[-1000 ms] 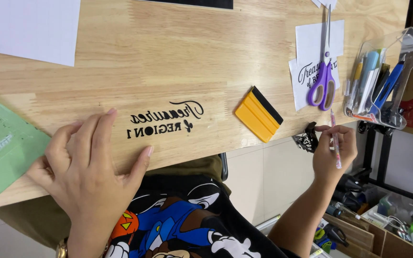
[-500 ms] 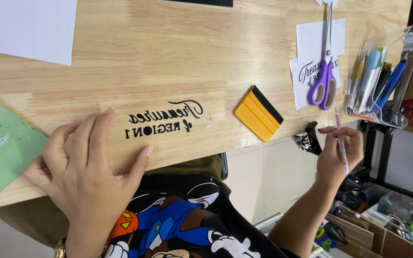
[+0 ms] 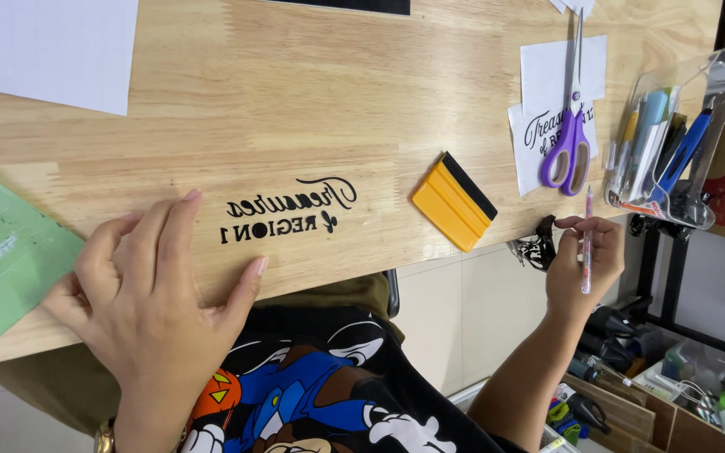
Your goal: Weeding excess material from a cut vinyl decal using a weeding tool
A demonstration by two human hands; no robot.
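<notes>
Resting flat on the near edge of the wooden desk (image 3: 295,101), the left hand (image 3: 148,294) lies with fingers spread and holds nothing; its fingertips stop just left of the black lettering decal (image 3: 283,214) stuck to the wood. The right hand (image 3: 585,260), off the near edge at the right, has its fingers closed around a thin pink pen-like tool (image 3: 587,239), held upright. A small dark scrap (image 3: 534,250) hangs just left of that hand; whether the fingers touch it cannot be told.

Handling: the tool appears light, stiff and narrow, best gripped at mid-shaft as shown. The decal looks thin, soft and easily torn; lift it only by an edge.

Head view, other items: a yellow squeegee (image 3: 453,201) lies right of the decal. Purple-handled scissors (image 3: 571,126) rest on white paper sheets (image 3: 547,84). A green mat (image 3: 2,260) sits at the left edge.

Containers: a clear plastic tray (image 3: 715,92) at far right holds pens and blades. Cardboard boxes (image 3: 673,411) below the desk hold mixed small items.
</notes>
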